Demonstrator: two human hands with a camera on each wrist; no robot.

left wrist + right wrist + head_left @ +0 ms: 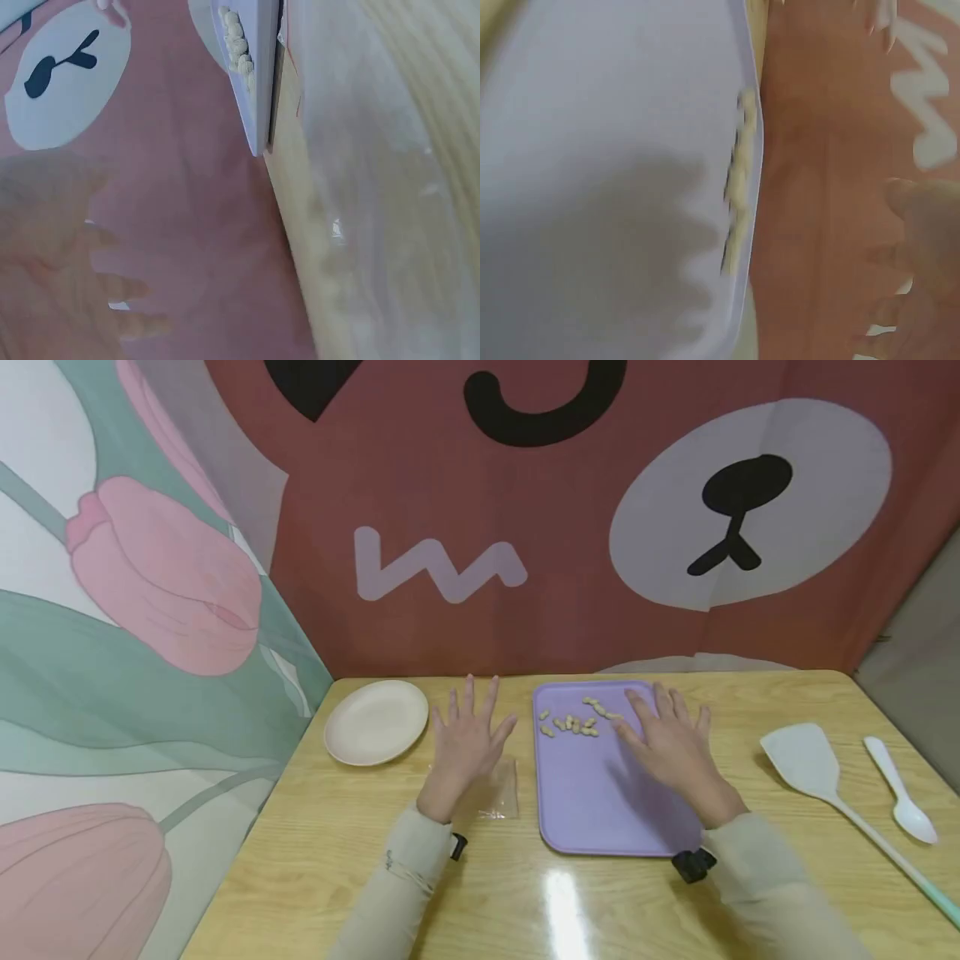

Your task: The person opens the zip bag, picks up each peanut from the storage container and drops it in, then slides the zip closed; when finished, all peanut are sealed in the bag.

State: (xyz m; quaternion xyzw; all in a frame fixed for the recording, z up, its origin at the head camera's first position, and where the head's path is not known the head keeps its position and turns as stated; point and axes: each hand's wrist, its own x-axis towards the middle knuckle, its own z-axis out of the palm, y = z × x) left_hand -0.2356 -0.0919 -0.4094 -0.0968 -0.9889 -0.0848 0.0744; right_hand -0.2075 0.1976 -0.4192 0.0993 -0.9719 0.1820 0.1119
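Note:
My left hand [467,747] hovers with spread fingers over a clear plastic bag [504,789], which lies flat on the table and is partly hidden by the hand. Over the right part of a purple tray [585,810], my right hand [673,747] is held with its fingers spread, casting a shadow on the tray. Several peanuts in their shells [573,725] lie loose across the tray's far half. In the right wrist view, a row of peanuts [737,184] shows near the tray's edge, apart from the fingers. Neither hand holds anything.
A cream plate [377,722] stands at the table's back left. To the right of the tray lie a white spatula [806,760] with a long handle and a white spoon [912,817]. A printed cloth [450,635] hangs behind the table's back edge.

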